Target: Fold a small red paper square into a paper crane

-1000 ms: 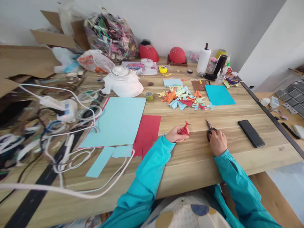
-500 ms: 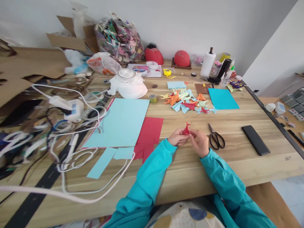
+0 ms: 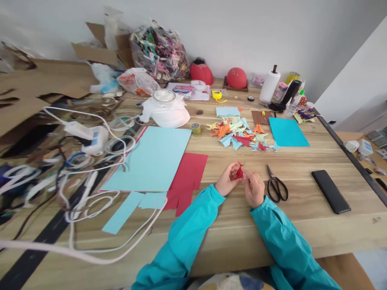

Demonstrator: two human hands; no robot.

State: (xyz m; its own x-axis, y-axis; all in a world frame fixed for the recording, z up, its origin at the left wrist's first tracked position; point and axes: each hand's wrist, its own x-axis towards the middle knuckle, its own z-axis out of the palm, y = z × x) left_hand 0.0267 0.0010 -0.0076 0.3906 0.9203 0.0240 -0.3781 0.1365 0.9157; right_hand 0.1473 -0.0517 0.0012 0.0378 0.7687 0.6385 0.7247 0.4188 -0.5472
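A small folded red paper crane [image 3: 239, 172] stands upright between my two hands, above the wooden table. My left hand [image 3: 226, 180] holds it from the left with fingers curled around it. On the other side, my right hand [image 3: 254, 189] is closed, its thumb and forefinger pinching the crane's lower right edge. Black-handled scissors [image 3: 277, 188] lie just right of my right hand. Beyond my hands is a pile of folded paper cranes [image 3: 234, 131] in orange, blue, yellow, green and red.
Light blue sheets [image 3: 154, 157] and cut red paper [image 3: 189, 173] lie to the left. A black phone [image 3: 331, 191] and a turquoise sheet [image 3: 288, 131] are on the right. White cables [image 3: 121, 257] loop across the left side. A tape roll [image 3: 196, 128] sits behind the sheets.
The red crane has turned in my fingers and shows more of its folded side. My left hand has opened up slightly around it. The whole view has shifted a little.
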